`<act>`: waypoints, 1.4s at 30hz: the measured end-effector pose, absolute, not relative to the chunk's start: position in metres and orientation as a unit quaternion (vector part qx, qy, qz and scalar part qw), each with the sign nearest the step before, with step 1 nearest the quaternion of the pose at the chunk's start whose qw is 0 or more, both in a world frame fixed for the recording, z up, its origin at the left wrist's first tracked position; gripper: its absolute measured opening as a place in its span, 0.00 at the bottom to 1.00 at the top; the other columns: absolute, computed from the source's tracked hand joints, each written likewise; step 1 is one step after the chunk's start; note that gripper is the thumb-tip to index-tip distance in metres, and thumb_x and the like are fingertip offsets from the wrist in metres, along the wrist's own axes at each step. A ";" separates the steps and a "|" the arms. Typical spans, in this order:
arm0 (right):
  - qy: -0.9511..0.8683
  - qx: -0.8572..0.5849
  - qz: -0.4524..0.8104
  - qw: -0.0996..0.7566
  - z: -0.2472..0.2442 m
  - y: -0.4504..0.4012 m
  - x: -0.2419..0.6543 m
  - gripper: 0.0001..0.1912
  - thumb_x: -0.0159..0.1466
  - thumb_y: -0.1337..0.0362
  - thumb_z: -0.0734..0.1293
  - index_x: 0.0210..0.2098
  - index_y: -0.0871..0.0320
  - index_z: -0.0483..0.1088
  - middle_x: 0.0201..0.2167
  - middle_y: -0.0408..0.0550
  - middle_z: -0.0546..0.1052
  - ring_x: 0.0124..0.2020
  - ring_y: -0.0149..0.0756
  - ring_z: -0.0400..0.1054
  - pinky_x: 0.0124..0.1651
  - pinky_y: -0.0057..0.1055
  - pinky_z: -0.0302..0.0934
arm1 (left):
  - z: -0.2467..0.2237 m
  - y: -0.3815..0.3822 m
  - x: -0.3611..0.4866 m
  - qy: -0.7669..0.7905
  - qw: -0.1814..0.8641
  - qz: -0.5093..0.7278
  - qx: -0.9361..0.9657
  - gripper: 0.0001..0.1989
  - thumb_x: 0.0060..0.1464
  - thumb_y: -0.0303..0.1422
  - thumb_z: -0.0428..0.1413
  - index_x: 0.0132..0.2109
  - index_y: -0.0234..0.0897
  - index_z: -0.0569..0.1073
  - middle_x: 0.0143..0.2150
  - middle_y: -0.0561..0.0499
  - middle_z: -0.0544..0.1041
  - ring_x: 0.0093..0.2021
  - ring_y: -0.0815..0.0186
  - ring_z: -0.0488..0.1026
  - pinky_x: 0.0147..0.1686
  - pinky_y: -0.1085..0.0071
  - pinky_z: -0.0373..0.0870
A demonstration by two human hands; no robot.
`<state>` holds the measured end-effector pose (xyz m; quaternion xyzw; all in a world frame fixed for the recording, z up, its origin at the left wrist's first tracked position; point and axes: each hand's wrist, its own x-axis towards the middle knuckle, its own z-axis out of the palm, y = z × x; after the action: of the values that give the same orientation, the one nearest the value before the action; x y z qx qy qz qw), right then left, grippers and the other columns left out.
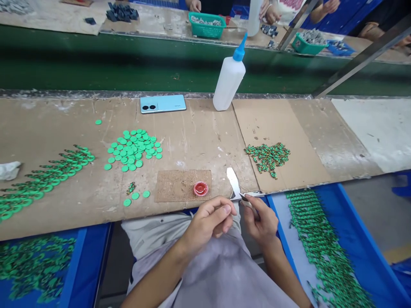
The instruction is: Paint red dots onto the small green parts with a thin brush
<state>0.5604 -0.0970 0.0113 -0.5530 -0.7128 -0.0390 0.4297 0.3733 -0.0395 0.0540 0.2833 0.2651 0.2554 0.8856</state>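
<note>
Both hands are over my lap at the table's front edge. My right hand (260,223) grips a thin metal tool like tweezers (234,184), whose flat silver end points up over the cardboard. My left hand (210,222) has thumb and forefinger pinched together close to the tool; whether something small sits between them is hidden. Just ahead of my left hand, a small red cap (201,188) rests on a brown cork pad (180,185). Three loose green discs (136,196) lie left of the pad.
On the cardboard table are a pile of green discs (133,149), a row of assembled green pieces (45,177), a small heap (268,156), a phone (162,103) and a squeeze bottle (229,79). Blue trays (353,239) flank my lap. Other people's hands work beyond the green conveyor (128,64).
</note>
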 end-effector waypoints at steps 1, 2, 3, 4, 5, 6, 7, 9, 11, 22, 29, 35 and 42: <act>-0.714 -0.551 -0.036 0.431 0.011 -0.097 0.560 0.21 0.72 0.72 0.63 0.63 0.54 0.69 0.36 0.49 0.84 0.30 0.39 0.80 0.29 0.31 0.75 | 0.055 -0.039 0.373 0.261 0.890 0.256 0.272 0.20 0.59 0.50 0.63 0.37 0.36 0.71 0.19 0.60 0.63 0.18 0.76 0.45 0.19 0.75 0.41; -0.715 -0.548 -0.032 0.433 0.011 -0.097 0.560 0.21 0.73 0.72 0.63 0.63 0.54 0.69 0.37 0.49 0.84 0.30 0.39 0.80 0.30 0.31 0.75 | 0.055 -0.039 0.372 0.257 0.894 0.257 0.261 0.20 0.59 0.49 0.64 0.37 0.37 0.71 0.19 0.61 0.61 0.18 0.76 0.44 0.18 0.75 0.40; -0.716 -0.545 -0.028 0.436 0.011 -0.096 0.560 0.21 0.73 0.72 0.63 0.63 0.54 0.69 0.37 0.49 0.84 0.31 0.39 0.80 0.30 0.31 0.75 | 0.056 -0.038 0.372 0.252 0.899 0.256 0.250 0.20 0.59 0.49 0.64 0.37 0.37 0.70 0.19 0.63 0.58 0.18 0.76 0.43 0.18 0.76 0.39; -0.717 -0.541 -0.024 0.439 0.011 -0.096 0.560 0.20 0.73 0.72 0.63 0.62 0.54 0.69 0.37 0.49 0.84 0.31 0.39 0.80 0.30 0.31 0.75 | 0.056 -0.038 0.372 0.244 0.904 0.254 0.240 0.20 0.59 0.49 0.65 0.37 0.38 0.70 0.19 0.64 0.55 0.18 0.76 0.41 0.18 0.76 0.38; -0.718 -0.537 -0.020 0.443 0.011 -0.096 0.560 0.20 0.73 0.71 0.63 0.62 0.54 0.70 0.37 0.49 0.84 0.31 0.39 0.80 0.29 0.31 0.74 | 0.056 -0.038 0.372 0.236 0.909 0.252 0.234 0.19 0.59 0.48 0.65 0.37 0.38 0.69 0.19 0.65 0.53 0.18 0.77 0.40 0.17 0.77 0.38; -0.718 -0.534 -0.015 0.447 0.011 -0.096 0.560 0.19 0.73 0.71 0.63 0.62 0.54 0.70 0.37 0.49 0.83 0.30 0.38 0.80 0.29 0.31 0.74 | 0.055 -0.038 0.372 0.228 0.912 0.250 0.231 0.19 0.59 0.48 0.64 0.37 0.38 0.69 0.20 0.65 0.52 0.18 0.77 0.39 0.17 0.77 0.37; -0.716 -0.532 -0.009 0.452 0.010 -0.097 0.560 0.19 0.73 0.71 0.63 0.61 0.54 0.71 0.36 0.48 0.83 0.30 0.38 0.80 0.29 0.31 0.74 | 0.055 -0.037 0.372 0.220 0.914 0.251 0.230 0.19 0.60 0.48 0.64 0.37 0.38 0.68 0.20 0.65 0.51 0.18 0.77 0.38 0.17 0.78 0.37; -0.708 -0.533 0.001 0.463 0.009 -0.099 0.559 0.18 0.73 0.70 0.63 0.60 0.54 0.71 0.36 0.48 0.83 0.31 0.38 0.80 0.30 0.31 0.75 | 0.054 -0.037 0.372 0.208 0.915 0.258 0.230 0.18 0.62 0.48 0.63 0.38 0.39 0.68 0.20 0.66 0.50 0.17 0.77 0.38 0.16 0.78 0.37; -0.680 -0.544 0.028 0.490 0.007 -0.102 0.556 0.17 0.74 0.70 0.63 0.60 0.55 0.71 0.36 0.49 0.83 0.29 0.37 0.78 0.30 0.31 0.74 | 0.053 -0.038 0.372 0.199 0.915 0.265 0.229 0.18 0.63 0.48 0.62 0.38 0.39 0.67 0.20 0.66 0.50 0.17 0.77 0.38 0.15 0.79 0.38; -0.637 -0.533 0.117 0.545 0.020 -0.103 0.541 0.11 0.76 0.66 0.59 0.55 0.55 0.69 0.30 0.43 0.77 0.23 0.33 0.71 0.23 0.27 0.66 | 0.054 -0.042 0.376 0.209 0.913 0.263 0.233 0.20 0.63 0.47 0.63 0.38 0.40 0.62 0.26 0.62 0.62 0.20 0.78 0.48 0.19 0.79 0.43; -0.719 -0.498 0.071 0.480 0.022 -0.098 0.551 0.17 0.72 0.70 0.65 0.58 0.53 0.72 0.33 0.45 0.83 0.27 0.36 0.78 0.28 0.29 0.72 | 0.043 -0.047 0.379 0.262 0.851 0.315 0.328 0.21 0.62 0.47 0.63 0.47 0.37 0.67 0.32 0.56 0.73 0.25 0.75 0.61 0.26 0.75 0.55; -0.728 -0.515 0.031 0.452 0.022 -0.097 0.553 0.16 0.70 0.73 0.66 0.56 0.56 0.73 0.33 0.49 0.83 0.28 0.38 0.78 0.30 0.30 0.72 | 0.045 -0.051 0.377 0.354 0.779 0.302 0.420 0.12 0.66 0.39 0.59 0.49 0.39 0.65 0.35 0.53 0.77 0.30 0.70 0.67 0.32 0.71 0.63; -0.730 -0.523 -0.031 0.439 0.027 -0.097 0.557 0.19 0.70 0.74 0.66 0.59 0.55 0.72 0.31 0.46 0.82 0.25 0.36 0.77 0.27 0.29 0.70 | 0.047 -0.051 0.378 0.396 0.741 0.302 0.450 0.09 0.65 0.35 0.58 0.47 0.40 0.66 0.36 0.52 0.79 0.36 0.65 0.74 0.37 0.69 0.65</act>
<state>0.5569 -0.0974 0.0265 -0.5229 -0.7302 -0.0310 0.4387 0.3779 -0.0511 0.0470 0.4503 0.3957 0.3018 0.7413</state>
